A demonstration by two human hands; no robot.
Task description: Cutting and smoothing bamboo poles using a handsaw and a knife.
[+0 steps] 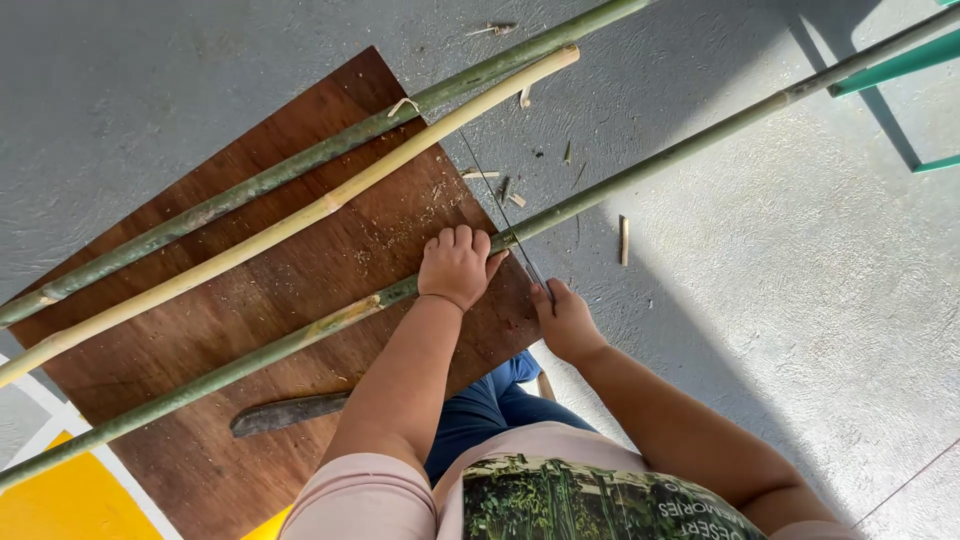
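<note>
A long green bamboo pole (650,165) lies diagonally across a brown wooden board (230,300) on the grey floor. My left hand (457,264) is clenched around this pole at the board's right edge. Just right of it, my right hand (565,320) grips the handle end of a thin saw blade (497,200), which crosses the pole next to my left hand. Sawdust lies on the board near the cut.
Two more poles rest on the board: a pale peeled one (300,215) and a green one (280,175). A dark machete blade (288,412) lies near the board's front. Wood chips (623,240) are scattered on the floor. Teal metal legs (900,65) stand top right.
</note>
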